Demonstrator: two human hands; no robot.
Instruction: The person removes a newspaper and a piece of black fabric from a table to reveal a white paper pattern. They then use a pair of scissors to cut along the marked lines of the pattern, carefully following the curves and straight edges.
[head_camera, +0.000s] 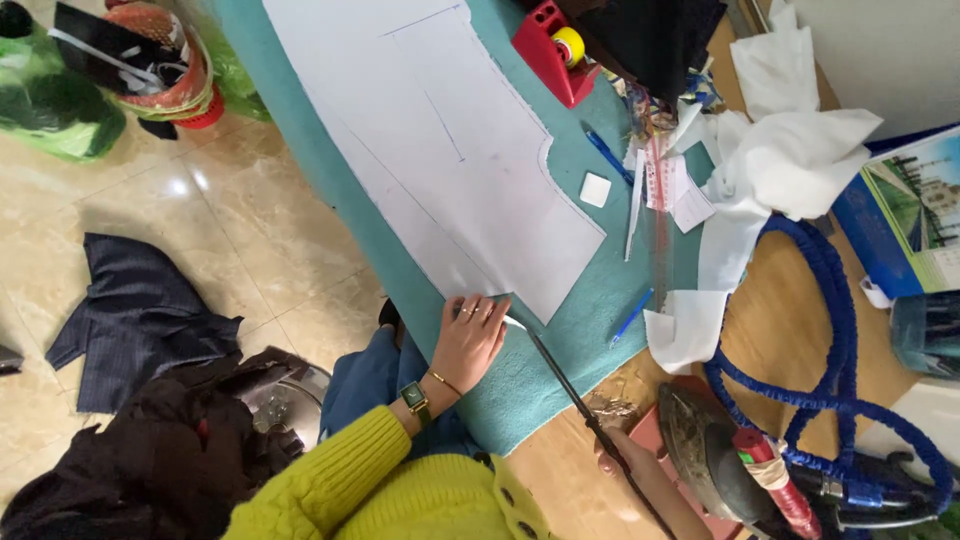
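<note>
Wooden counter (770, 300) under teal cloth (560, 350), white paper pattern (450, 150) on top; left hand (468, 340) flat, released, on pattern edge; right hand (625, 462) grasping long scissors (570, 390); tiled floor (230, 220)

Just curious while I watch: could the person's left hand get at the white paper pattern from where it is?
Probably yes: the left hand already rests at the near edge of the white paper pattern on the teal cloth, with nothing between them.

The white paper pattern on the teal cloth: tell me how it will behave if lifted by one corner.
The white paper pattern looks thin and flat, so it would probably droop and bend. Its large sheet seems light and may flutter. The left hand presses its lower edge, suggesting it slides easily on the teal cloth.
</note>
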